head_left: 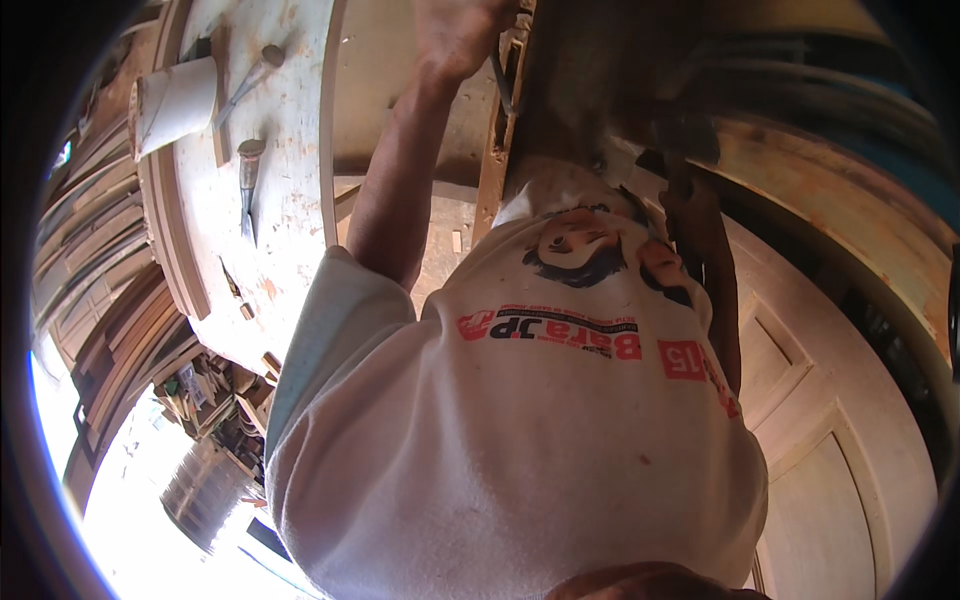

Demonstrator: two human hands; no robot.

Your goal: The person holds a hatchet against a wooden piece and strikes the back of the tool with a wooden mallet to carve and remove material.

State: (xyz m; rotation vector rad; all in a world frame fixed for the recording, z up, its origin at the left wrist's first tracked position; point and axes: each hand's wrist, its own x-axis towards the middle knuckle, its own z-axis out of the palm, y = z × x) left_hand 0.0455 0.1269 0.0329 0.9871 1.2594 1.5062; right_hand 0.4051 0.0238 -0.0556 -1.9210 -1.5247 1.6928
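At the top edge my left hand (pixel 465 40), partly cut off, is closed beside a narrow upright wooden piece (pixel 492 170) with a slot in it. A thin dark metal tool (pixel 503 85) runs from that hand along the slot; its exact kind is not clear. My right hand (pixel 692 195), in shadow on the right, is closed on a dark tool with a blocky head (pixel 688 138), which looks like a hammer. Two chisels, one upright-pointing (pixel 248 190) and one slanted (pixel 252 82), lie on the pale worktop (pixel 295 120) left of my left arm.
A white curved piece (pixel 178 105) and a small pointed item (pixel 231 278) rest on the worktop. Stacked boards (pixel 95 250) fill the far left, above wood scraps (pixel 205 395). A panelled wooden door (pixel 825 490) stands at the right, close to my right arm.
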